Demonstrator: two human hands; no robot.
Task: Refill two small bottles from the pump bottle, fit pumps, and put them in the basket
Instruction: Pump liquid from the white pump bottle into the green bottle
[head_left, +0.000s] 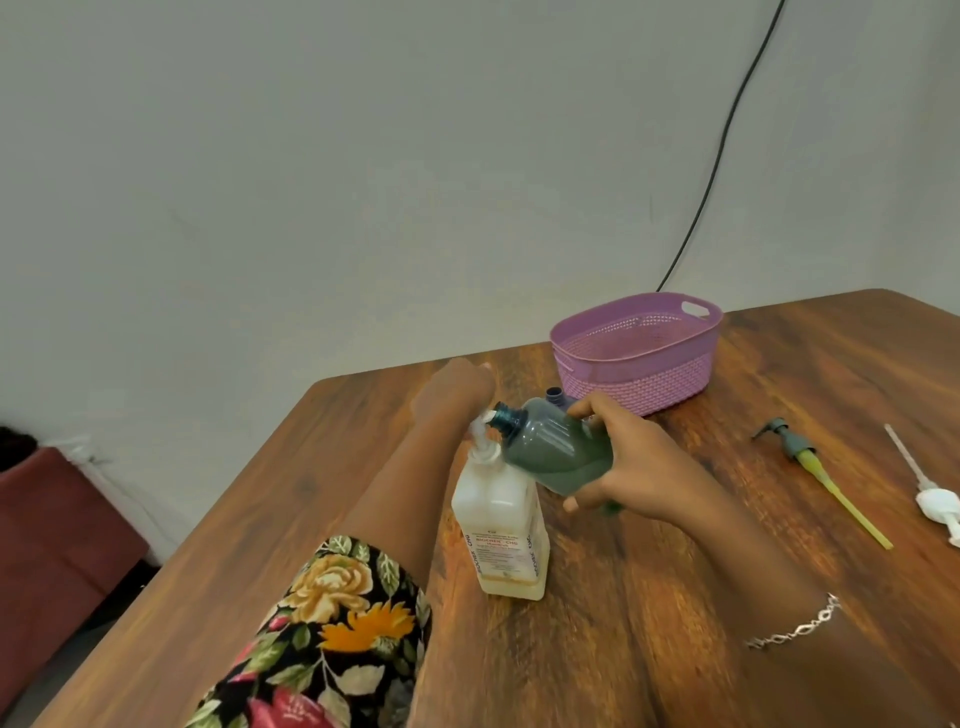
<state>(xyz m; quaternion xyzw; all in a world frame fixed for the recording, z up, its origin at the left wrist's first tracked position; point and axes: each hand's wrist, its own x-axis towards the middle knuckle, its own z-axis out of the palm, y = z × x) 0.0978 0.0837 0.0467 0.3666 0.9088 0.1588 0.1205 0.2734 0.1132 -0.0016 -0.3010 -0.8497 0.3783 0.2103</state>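
My right hand (631, 462) gripped the green bottle (558, 452), likely light and slick, round its belly at the spout of the pump bottle (498, 519); left hand (452, 389) blurred, grip unclear

Pump bottle (501, 525) is stood mid-desk (831, 364); small bottle (558, 452) is held just above-right of it. Basket (639, 358) is set behind. One pump (795, 449) is laid right, another pump (935, 501) further right.

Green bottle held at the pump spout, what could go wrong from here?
The green bottle is tilted with its narrow mouth right at the spout of the pump bottle; a squirt could miss and land on the table. The left hand, blurred above the spout, is the only one near the pump bottle, so a hard press might tip it.
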